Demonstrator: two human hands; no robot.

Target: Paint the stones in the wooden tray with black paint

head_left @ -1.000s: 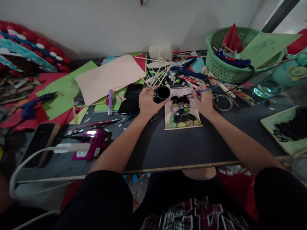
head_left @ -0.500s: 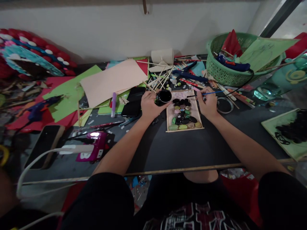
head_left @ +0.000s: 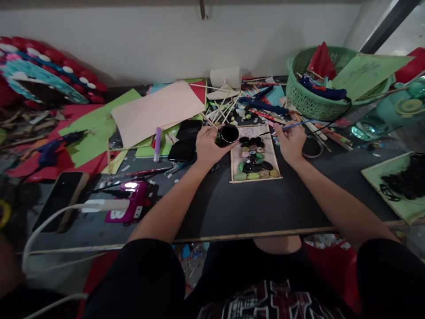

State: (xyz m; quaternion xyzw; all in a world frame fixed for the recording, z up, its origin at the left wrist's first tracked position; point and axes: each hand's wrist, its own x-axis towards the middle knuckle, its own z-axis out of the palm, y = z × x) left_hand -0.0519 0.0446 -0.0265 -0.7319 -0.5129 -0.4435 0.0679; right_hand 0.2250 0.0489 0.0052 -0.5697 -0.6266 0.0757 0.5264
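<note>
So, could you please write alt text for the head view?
A person's left hand holds a dark pot and the right hand a thin brush, its tip over a framed panel of colored stones, on a cluttered desk.

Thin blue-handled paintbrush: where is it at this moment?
In the head view, the thin blue-handled paintbrush is right of centre, held in the right hand, its dark tip over the pale rectangular panel with pebbles.

The location was a craft workspace: a dark worktable (head_left: 229, 206) carried coloured paper (head_left: 159, 110) to the left of the left fingers (head_left: 206, 132), loose sticks (head_left: 231, 107) just beyond them, a pebble panel (head_left: 269, 153) between them and the right fingers (head_left: 279, 130), and a green supply basket (head_left: 315, 105) beyond the latter.
</note>
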